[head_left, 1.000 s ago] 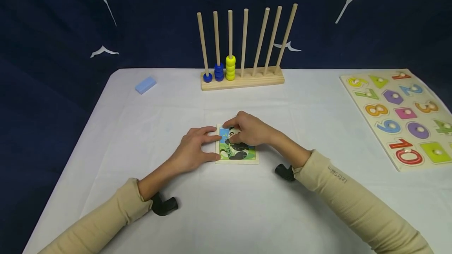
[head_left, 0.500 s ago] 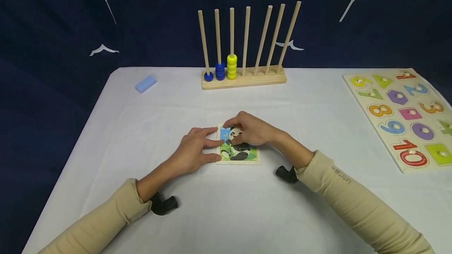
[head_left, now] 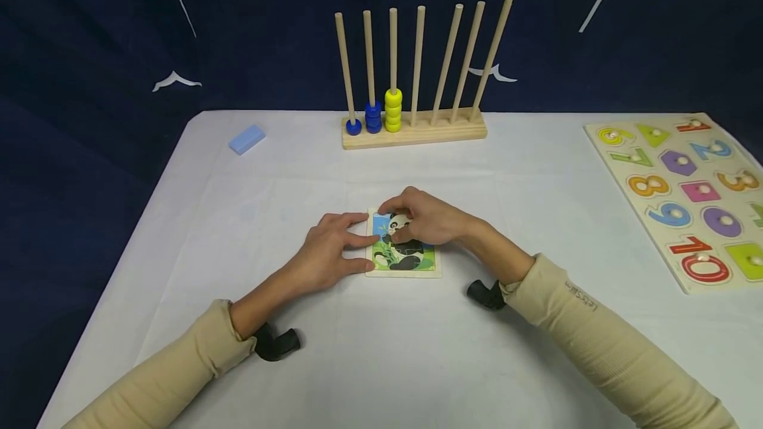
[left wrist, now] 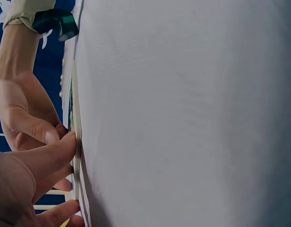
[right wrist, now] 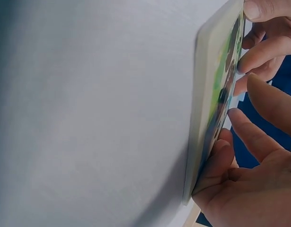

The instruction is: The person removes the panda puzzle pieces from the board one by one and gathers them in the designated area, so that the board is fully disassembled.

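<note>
Navy cloth [head_left: 268,51] with white motifs [head_left: 177,80] hangs behind a white-covered bench [head_left: 381,363], and the right border of the head view cuts off a number board [head_left: 706,171]. Near the middle of the bench lies a panda puzzle [head_left: 406,262], its upper right covered by the right grip [head_left: 432,218], a bare hand; the wrist views show the puzzle nearly edge-on, so its picture is hard to read there. Thumb and forefinger of that grip stand apart over the panda, its other fingers bent and partly hidden; whether they pinch anything cannot be told. The left grip [head_left: 324,250], also bare, has its fingers spread apart, their tips touching the puzzle's left side.
</note>
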`<action>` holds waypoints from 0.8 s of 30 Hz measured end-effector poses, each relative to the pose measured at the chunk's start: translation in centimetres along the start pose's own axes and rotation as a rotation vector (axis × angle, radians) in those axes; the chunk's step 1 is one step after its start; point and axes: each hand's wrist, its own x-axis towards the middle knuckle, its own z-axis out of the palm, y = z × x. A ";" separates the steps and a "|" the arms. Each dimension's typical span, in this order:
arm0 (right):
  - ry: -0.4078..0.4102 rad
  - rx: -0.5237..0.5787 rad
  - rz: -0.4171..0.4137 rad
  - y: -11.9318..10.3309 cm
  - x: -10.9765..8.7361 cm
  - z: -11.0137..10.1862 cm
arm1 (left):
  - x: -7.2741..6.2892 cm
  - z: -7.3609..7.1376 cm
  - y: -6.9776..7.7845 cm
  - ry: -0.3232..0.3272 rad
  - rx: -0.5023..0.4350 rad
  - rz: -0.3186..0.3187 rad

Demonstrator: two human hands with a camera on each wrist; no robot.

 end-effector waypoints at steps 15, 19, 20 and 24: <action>-0.001 -0.025 0.032 -0.2 -0.1 0.2 | 0.1 -0.1 0.1 -0.012 0.003 -0.005; 0.009 -0.042 0.003 -0.2 0.1 0.2 | 0.1 -0.1 0.1 -0.012 0.003 -0.004; 0.011 -0.046 -0.004 -0.1 0.1 0.2 | 0.1 -0.1 0.0 -0.011 0.001 -0.003; 0.006 -0.042 -0.047 -0.1 0.4 0.2 | 0.1 -0.2 0.0 -0.010 0.004 0.000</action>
